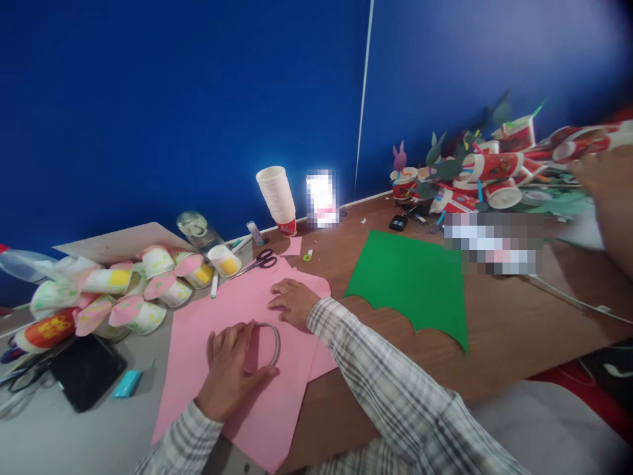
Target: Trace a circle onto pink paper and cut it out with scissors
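A large sheet of pink paper (pixel 198 349) lies across the front of the desk. My left hand (pixel 230 373) rests over it, thumb and fingertips closed around a thin grey ring (pixel 276 344) that stands on the paper; pink shows through its middle. Just beyond, my right hand (pixel 294 303) lies on the pink paper with its fingers stretched out and nothing seen in it. Scissors (pixel 266 258) with dark handles lie by the sheet's far edge. To the right of my right forearm is a green sheet (pixel 410 280) with a scalloped cut edge.
Decorated paper cups (pixel 171 290) crowd the left side, near a black device (pixel 86 373). A tall stack of cups (pixel 277 198) stands by the blue wall (pixel 198 99). Red cup figures (pixel 494 168) pile up at the right, where another person's hand (pixel 606 191) reaches in.
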`<state>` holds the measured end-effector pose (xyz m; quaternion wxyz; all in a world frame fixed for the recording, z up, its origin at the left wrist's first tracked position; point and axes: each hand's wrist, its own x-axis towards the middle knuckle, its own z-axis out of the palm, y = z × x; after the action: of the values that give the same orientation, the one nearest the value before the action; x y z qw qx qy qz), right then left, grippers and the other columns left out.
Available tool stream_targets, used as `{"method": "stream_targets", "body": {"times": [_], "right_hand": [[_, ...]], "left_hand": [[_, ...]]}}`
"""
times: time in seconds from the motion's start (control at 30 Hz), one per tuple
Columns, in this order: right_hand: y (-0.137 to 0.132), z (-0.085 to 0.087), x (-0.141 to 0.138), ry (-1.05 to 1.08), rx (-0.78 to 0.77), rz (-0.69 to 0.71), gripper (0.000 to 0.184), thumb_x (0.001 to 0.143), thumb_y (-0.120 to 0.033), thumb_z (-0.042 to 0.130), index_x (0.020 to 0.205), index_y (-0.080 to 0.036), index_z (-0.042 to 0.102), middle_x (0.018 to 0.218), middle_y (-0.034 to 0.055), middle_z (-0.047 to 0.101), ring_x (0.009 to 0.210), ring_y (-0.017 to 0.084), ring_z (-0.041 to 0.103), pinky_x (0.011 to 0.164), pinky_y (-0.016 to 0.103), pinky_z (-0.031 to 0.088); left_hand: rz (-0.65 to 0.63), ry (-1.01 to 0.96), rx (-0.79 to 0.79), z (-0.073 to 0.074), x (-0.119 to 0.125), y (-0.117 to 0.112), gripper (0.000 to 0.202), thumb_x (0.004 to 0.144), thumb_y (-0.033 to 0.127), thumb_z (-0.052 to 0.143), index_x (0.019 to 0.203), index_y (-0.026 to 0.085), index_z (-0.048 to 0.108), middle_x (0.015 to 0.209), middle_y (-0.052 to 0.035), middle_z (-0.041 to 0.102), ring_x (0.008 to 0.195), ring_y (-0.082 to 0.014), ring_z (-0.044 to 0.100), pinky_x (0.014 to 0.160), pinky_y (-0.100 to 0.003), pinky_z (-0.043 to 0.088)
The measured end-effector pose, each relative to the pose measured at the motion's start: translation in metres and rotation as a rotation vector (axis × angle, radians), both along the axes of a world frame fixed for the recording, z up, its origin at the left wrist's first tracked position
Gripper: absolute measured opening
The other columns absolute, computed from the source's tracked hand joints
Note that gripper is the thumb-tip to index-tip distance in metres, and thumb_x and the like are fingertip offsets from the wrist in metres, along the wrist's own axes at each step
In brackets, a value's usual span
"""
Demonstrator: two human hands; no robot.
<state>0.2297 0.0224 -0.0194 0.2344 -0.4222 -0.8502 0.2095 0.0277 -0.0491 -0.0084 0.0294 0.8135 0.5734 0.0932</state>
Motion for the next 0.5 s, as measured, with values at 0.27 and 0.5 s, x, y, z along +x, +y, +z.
{"method": "stream_targets", "body": {"times": [0.27,0.5], "right_hand": [[0.001,-0.002,0.000,-0.010,-0.009,0.006,0.033,0.067,-0.019,0.067,0.099,-0.028,0.066,0.118,0.0052,0.055,0.110,0.025,0.043,0.095,0.040,0.030],[0.000,0.001,0.001,-0.017,-0.038,0.014,0.034,0.067,-0.017,0.068,0.099,-0.025,0.066,0.118,0.0072,0.055,0.111,0.025,0.043,0.095,0.038,0.032]], "left_hand": [[0.008,-0.008,-0.024,-0.005,-0.003,0.001,0.095,0.041,0.072,0.058,0.121,0.027,0.039,0.111,-0.0088,0.054,0.109,-0.0341,0.043,0.100,-0.062,0.017],[-0.169,-0.184,-0.060,0.017,-0.035,0.007,0.088,0.051,0.077,0.046,0.124,0.028,0.036,0.126,-0.0091,0.046,0.117,-0.0314,0.037,0.097,-0.051,0.035]]}}
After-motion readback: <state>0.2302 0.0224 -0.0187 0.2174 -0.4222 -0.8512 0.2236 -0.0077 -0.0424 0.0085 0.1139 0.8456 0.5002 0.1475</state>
